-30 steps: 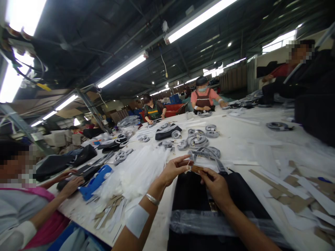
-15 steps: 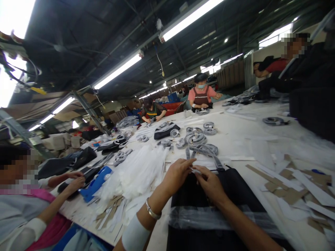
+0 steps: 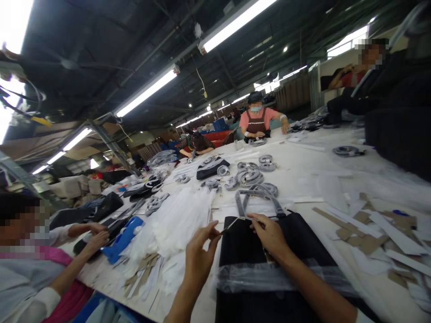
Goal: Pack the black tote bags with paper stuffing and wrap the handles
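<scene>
A black bag [image 3: 296, 244] with grey handles [image 3: 259, 199] lies flat on the white table [image 3: 303, 168] in front of me, its lower part under clear plastic film [image 3: 269, 278]. My left hand [image 3: 198, 255] is pinched shut on a thin strip [image 3: 230, 224] that runs to the bag's top edge. My right hand [image 3: 271, 233] rests closed on that top edge, fingertips pressing where the strip meets the bag.
A heap of clear plastic bags [image 3: 175, 224] lies left of the bag. Cardboard and paper strips [image 3: 370, 229] litter the right. Coiled grey straps [image 3: 249, 172] sit farther back. A co-worker's hands [image 3: 96, 235] rest by a blue tool [image 3: 123, 237]; other workers sit along the table.
My left hand has drawn back toward me and to the left, pulling the thin strip away from the bag. My right hand stayed on the bag's top edge.
</scene>
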A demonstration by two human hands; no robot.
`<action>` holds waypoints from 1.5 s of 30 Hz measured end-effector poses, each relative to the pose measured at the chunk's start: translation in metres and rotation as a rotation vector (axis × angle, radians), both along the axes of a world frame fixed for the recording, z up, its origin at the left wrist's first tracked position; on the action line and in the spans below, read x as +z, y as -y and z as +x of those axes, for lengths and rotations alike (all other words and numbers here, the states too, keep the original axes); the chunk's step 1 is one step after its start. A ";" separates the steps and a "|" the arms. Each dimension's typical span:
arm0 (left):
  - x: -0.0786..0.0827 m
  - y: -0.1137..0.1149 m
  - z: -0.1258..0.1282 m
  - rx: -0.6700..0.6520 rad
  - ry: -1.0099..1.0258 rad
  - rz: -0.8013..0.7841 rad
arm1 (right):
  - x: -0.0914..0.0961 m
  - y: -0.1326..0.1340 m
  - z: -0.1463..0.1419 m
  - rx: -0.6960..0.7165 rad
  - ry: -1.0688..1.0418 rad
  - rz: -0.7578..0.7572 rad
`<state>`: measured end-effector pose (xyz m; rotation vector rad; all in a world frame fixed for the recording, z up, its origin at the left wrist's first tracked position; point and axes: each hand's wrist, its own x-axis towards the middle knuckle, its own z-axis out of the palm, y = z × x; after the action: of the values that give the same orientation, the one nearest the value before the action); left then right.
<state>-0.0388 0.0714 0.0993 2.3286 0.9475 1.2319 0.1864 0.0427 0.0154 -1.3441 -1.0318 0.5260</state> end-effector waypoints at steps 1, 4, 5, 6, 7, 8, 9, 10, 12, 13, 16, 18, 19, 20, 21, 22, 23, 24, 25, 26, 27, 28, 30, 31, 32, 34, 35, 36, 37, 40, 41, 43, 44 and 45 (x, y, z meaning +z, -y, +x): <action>-0.010 0.005 -0.002 -0.035 -0.043 0.000 | 0.000 0.000 0.000 0.002 0.004 -0.001; -0.024 0.009 -0.008 -0.135 -0.154 -0.073 | 0.001 0.000 -0.001 0.007 0.035 0.002; -0.022 0.008 -0.008 -0.168 -0.201 -0.113 | 0.002 0.000 -0.002 0.009 0.048 0.005; -0.016 0.006 -0.009 -0.208 -0.257 -0.163 | 0.003 0.000 -0.002 0.011 0.063 0.007; -0.007 0.004 -0.008 -0.257 -0.323 -0.231 | 0.003 0.000 -0.002 0.013 0.078 0.009; 0.005 0.001 -0.007 -0.315 -0.394 -0.315 | 0.003 0.000 -0.002 0.014 0.093 0.010; 0.018 -0.001 -0.004 -0.377 -0.464 -0.401 | 0.003 0.000 -0.003 0.013 0.108 0.009; 0.032 -0.005 -0.001 -0.434 -0.526 -0.474 | 0.002 0.000 -0.003 0.012 0.121 0.005; 0.057 -0.015 0.012 -0.487 -0.601 -0.541 | 0.004 0.001 -0.005 0.013 0.147 -0.011; 0.067 -0.022 0.021 -0.481 -0.614 -0.518 | 0.007 0.003 -0.007 0.025 0.163 -0.022; 0.081 -0.056 0.056 -0.365 -0.613 -0.290 | 0.032 0.017 -0.013 0.125 0.245 -0.057; 0.076 -0.087 0.084 -0.275 -0.625 -0.137 | 0.060 0.031 -0.015 0.217 0.339 -0.078; 0.070 -0.104 0.097 -0.242 -0.632 -0.106 | 0.076 0.038 -0.013 0.258 0.399 -0.088; 0.061 -0.120 0.110 -0.218 -0.641 -0.096 | 0.090 0.043 -0.008 0.289 0.462 -0.093; 0.051 -0.135 0.121 -0.198 -0.653 -0.100 | 0.103 0.046 -0.001 0.304 0.522 -0.098; 0.039 -0.149 0.132 -0.183 -0.665 -0.111 | 0.112 0.047 0.010 0.295 0.577 -0.105; 0.027 -0.161 0.141 -0.170 -0.681 -0.123 | 0.116 0.046 0.023 0.265 0.628 -0.122; 0.015 -0.171 0.149 -0.158 -0.697 -0.135 | 0.116 0.042 0.040 0.207 0.669 -0.145; 0.004 -0.180 0.156 -0.151 -0.710 -0.148 | 0.112 0.036 0.058 0.144 0.702 -0.176; -0.007 -0.187 0.162 -0.146 -0.718 -0.160 | 0.104 0.029 0.077 0.084 0.725 -0.208; -0.016 -0.192 0.168 -0.142 -0.721 -0.170 | 0.093 0.021 0.096 0.040 0.735 -0.236; -0.023 -0.197 0.174 -0.139 -0.719 -0.177 | 0.082 0.012 0.114 0.027 0.732 -0.271; -0.035 -0.205 0.184 -0.135 -0.703 -0.186 | 0.059 -0.008 0.143 0.017 0.700 -0.327; -0.040 -0.208 0.189 -0.135 -0.692 -0.189 | 0.049 -0.018 0.154 0.014 0.676 -0.343; -0.044 -0.212 0.194 -0.139 -0.679 -0.192 | 0.041 -0.029 0.162 0.006 0.648 -0.352; -0.050 -0.218 0.203 -0.156 -0.646 -0.201 | 0.029 -0.052 0.173 -0.013 0.592 -0.357; -0.054 -0.222 0.208 -0.168 -0.623 -0.206 | 0.025 -0.063 0.177 -0.018 0.570 -0.360; -0.056 -0.226 0.212 -0.181 -0.595 -0.212 | 0.022 -0.075 0.180 -0.021 0.553 -0.365; -0.059 -0.229 0.216 -0.192 -0.561 -0.219 | 0.019 -0.085 0.183 -0.020 0.541 -0.371; -0.064 -0.242 0.226 -0.226 -0.434 -0.245 | 0.014 -0.108 0.191 0.012 0.513 -0.401; -0.065 -0.246 0.230 -0.238 -0.389 -0.257 | 0.013 -0.113 0.193 0.032 0.494 -0.417; -0.067 -0.252 0.236 -0.257 -0.308 -0.282 | 0.013 -0.116 0.194 0.086 0.407 -0.439; -0.069 -0.254 0.239 -0.260 -0.274 -0.293 | 0.013 -0.116 0.194 0.124 0.337 -0.438; -0.071 -0.256 0.242 -0.258 -0.246 -0.302 | 0.012 -0.115 0.193 0.167 0.250 -0.431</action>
<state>0.2029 0.3274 0.0281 2.2989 0.8093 0.6629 0.3794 0.1578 0.0275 -1.7449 -1.2916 0.7493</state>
